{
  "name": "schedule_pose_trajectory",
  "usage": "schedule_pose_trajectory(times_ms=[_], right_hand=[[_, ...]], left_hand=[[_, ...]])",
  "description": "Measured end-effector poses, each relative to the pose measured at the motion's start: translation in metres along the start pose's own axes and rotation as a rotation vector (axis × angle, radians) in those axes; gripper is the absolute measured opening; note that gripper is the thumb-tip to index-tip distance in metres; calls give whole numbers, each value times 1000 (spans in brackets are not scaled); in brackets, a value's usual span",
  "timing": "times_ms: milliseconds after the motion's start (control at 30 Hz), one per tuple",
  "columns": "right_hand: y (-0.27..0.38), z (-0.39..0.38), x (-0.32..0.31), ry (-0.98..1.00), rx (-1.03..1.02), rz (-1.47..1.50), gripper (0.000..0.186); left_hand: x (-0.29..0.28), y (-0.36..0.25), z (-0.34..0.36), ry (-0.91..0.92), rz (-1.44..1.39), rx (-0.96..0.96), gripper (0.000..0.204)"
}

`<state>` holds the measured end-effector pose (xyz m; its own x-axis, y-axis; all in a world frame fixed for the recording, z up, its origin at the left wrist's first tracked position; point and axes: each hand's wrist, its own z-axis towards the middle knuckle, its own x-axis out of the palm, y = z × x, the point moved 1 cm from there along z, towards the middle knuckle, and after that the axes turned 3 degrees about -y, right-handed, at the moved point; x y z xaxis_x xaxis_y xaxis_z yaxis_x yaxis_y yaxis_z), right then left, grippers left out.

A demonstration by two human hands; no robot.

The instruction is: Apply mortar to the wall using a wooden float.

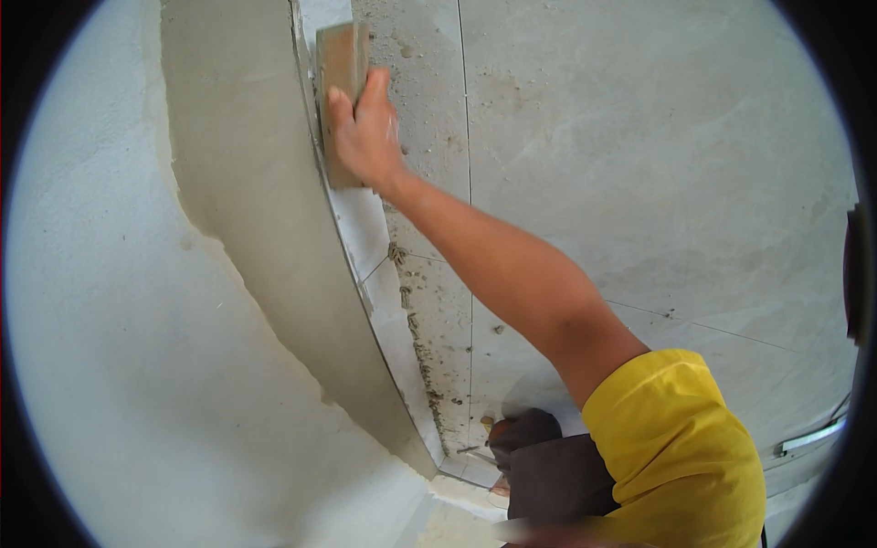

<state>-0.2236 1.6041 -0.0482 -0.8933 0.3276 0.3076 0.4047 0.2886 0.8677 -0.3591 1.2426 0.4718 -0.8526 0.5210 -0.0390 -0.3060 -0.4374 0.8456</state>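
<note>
My right hand (368,137) reaches out at the upper left, its fingers closed around a flat, rectangular tan float (343,59). The thumb lies along the tool's near face; its grip is hidden beneath the hand. The float rests over or against the white tile skirting (367,228) at the foot of the wall; whether it presses on it, I cannot tell. Beside the skirting runs a band of smooth grey plaster (265,183) on the wall. My left hand is out of sight.
Large grey floor tiles (639,164) with thin joints spread to the right. Crumbs of mortar (429,393) lie along the skirting. White wall (119,320) fills the left. A metal bar (811,438) lies at the lower right. My dark-clothed leg (562,475) shows at the bottom.
</note>
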Motion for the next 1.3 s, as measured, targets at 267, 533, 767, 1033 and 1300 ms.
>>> schedule_pose_trajectory(times_ms=[267,533,767,1033,1300], right_hand=[[9,14,10,70,-10,5,31],[12,5,9,140,-13,-131,35],[-25,-92,-7,252,62,-154,36],[-58,-192,-55,417,227,-126,34],[-34,-76,-33,163,251,-74,40]], left_hand=[[8,13,-17,18,-36,-72,55],[18,19,-36,36,-73,-101,53],[9,27,-51,70,-96,-130,51],[4,28,-32,32,-124,-131,49],[7,52,-28,42,-81,-87,48]])
